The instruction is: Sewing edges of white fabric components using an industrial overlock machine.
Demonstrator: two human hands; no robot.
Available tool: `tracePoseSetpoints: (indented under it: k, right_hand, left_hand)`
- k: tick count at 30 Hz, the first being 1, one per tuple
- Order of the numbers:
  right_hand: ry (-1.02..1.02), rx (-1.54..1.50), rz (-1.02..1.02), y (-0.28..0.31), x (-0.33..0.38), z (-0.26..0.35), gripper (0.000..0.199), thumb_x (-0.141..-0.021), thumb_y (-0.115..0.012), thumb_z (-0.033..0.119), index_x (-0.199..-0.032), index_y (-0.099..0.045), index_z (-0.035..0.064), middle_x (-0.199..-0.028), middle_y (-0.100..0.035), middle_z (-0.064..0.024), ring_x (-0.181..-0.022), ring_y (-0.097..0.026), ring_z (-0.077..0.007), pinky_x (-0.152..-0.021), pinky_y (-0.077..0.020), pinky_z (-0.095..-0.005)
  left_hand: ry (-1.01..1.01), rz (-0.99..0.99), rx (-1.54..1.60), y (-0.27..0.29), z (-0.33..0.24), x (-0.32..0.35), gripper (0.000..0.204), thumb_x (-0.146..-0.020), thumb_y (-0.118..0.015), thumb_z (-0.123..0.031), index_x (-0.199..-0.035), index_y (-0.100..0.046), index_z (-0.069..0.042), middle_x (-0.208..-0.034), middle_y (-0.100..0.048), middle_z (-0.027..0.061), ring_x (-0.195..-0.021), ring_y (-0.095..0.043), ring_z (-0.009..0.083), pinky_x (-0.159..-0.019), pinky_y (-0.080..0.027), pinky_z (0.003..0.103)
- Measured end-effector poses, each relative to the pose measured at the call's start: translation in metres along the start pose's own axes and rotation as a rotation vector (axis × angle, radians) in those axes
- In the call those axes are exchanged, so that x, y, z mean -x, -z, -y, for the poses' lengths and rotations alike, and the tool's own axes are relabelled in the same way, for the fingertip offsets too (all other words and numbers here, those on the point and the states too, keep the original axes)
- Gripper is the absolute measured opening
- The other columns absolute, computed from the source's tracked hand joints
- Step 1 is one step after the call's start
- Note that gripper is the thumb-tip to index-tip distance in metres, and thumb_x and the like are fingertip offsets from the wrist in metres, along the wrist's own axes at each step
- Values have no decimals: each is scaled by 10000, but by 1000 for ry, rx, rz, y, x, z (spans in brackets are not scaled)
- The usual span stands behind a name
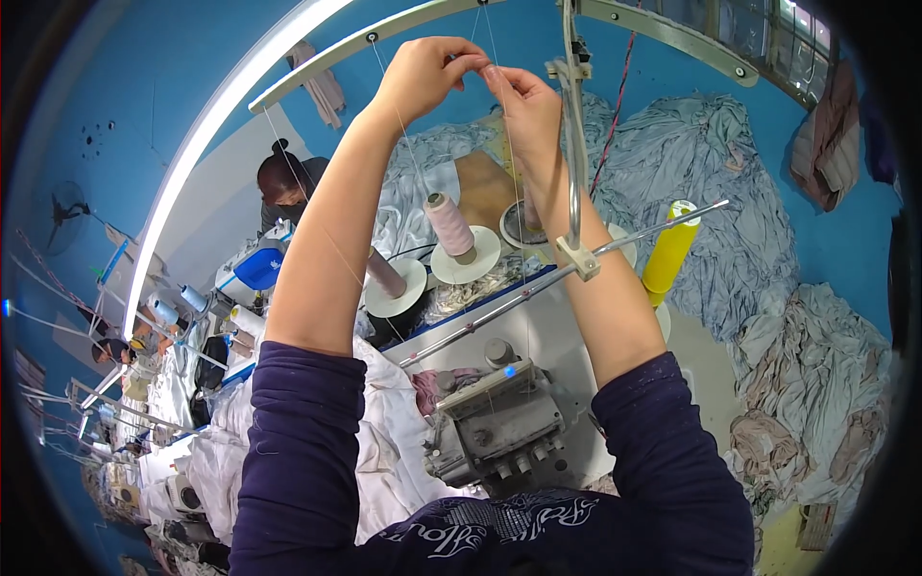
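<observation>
Both my arms reach up and away, over the thread stand of a grey sewing machine (495, 427). My left hand (427, 77) and my right hand (526, 101) meet fingertip to fingertip, pinching a thin thread (492, 43) that hangs from the overhead guide bar (423, 19). Beneath them a pale pink thread cone (449, 228) stands upright on a white disc. A second pinkish cone (386, 274) is partly behind my left forearm, and another cone is mostly hidden by my right arm. To the right of that arm stands a yellow cone (669, 252).
A metal post (574, 144) and a slanting rod (461, 338) frame the stand. Large heaps of pale fabric (682, 192) fill the right side, with white cloth (379, 432) left of the machine. Another person (283, 182) sits at a machine on the left, below a bright tube light (182, 173).
</observation>
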State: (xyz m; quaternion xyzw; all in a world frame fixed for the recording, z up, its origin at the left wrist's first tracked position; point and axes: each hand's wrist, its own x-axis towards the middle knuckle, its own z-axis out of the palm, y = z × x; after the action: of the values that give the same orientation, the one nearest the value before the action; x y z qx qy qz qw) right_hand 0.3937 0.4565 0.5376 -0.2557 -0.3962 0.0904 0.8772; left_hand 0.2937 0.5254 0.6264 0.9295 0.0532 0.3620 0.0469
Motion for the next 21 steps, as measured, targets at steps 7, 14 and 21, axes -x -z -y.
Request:
tracePoseSetpoints:
  k: [7,14,21]
  right_hand:
    - [-194,-219,-37,3,12,16,209,-883,-602,207,-985,-618,25,-823,-614,7,-505,-371,18,-432,-249,-147]
    - [8,-77,-59,2,1,4,188,-895,-583,193,-993,-607,35,-755,-556,31,-543,-397,-10,-468,-281,-157]
    - [-19,26,1,-10,-2,6,171,-887,-595,188,-952,-621,32,-715,-558,28,-564,-413,-12,-479,-293,-162]
  left_hand:
    - [151,52,243,9,4,6,164,-837,-634,-171,-904,-679,-29,-754,-652,18,-652,-588,74,-608,-471,213]
    - [224,40,438,7,-1,5,201,-840,-641,-192,-967,-672,-39,-797,-648,-5,-694,-563,61,-620,-443,197]
    - [269,-23,475,4,3,11,210,-813,-679,-216,-934,-693,-45,-761,-626,-5,-657,-504,57,-582,-402,194]
